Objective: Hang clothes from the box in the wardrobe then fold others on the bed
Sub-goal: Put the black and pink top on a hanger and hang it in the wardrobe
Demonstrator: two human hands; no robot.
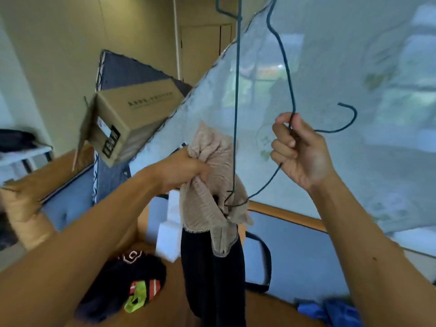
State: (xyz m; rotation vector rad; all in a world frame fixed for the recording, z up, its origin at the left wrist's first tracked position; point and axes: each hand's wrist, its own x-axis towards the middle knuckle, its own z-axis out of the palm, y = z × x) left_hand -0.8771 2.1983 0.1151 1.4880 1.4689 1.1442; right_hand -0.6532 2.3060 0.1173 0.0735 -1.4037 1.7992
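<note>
We're looking at the big pale floral-print bed (330, 67), which fills everything behind the thin dark-green wire hanger (236, 90). A brown cardboard box (132, 114) sits left of the hanger. The beige knit garment (212, 166), black fabric dangling under it, is bunched over the hanger's lower corner. Our left hand (186, 171) has its fingers clenched round that knit, and our right hand (302, 149) is fisted tight on the hanger's neck, right by the hook.
</note>
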